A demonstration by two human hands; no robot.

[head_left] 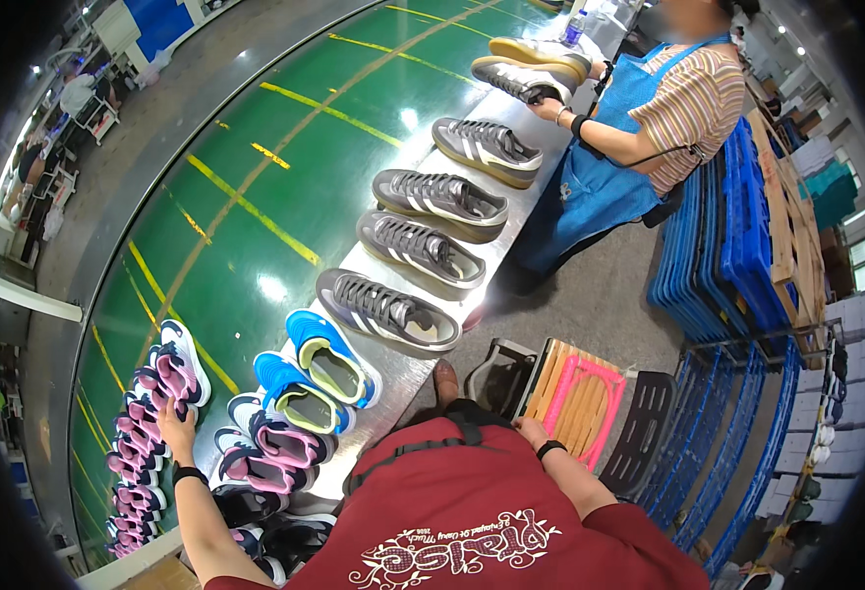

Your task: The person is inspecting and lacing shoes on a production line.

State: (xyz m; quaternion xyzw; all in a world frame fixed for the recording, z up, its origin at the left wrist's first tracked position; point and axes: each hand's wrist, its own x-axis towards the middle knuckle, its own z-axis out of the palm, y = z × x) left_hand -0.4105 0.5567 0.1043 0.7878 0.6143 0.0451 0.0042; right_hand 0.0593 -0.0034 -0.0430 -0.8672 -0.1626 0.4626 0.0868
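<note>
At the left, my left hand (pixel 177 430) reaches out over the green belt, its fingers closed on the heel end of a pink and navy sneaker (pixel 179 366) with a white sole. The palm side is hidden. More sneakers of that kind (pixel 136 462) run in a row along the belt beside it. Near my left forearm, a pink and navy pair (pixel 267 462) stands on the metal ledge, next to a blue and lime pair (pixel 307 393). My right hand (pixel 531 431) hangs at my right side by a wooden-slatted seat, fingers curled, no object showing in them.
Several grey sneakers (pixel 388 305) with white stripes line the metal ledge (pixel 393 393). Farther along, a co-worker in a blue apron (pixel 590 197) handles another grey pair (pixel 526 74). A pink frame (pixel 590 403) lies on the wooden seat (pixel 550 388); blue pallets (pixel 718 236) stack behind.
</note>
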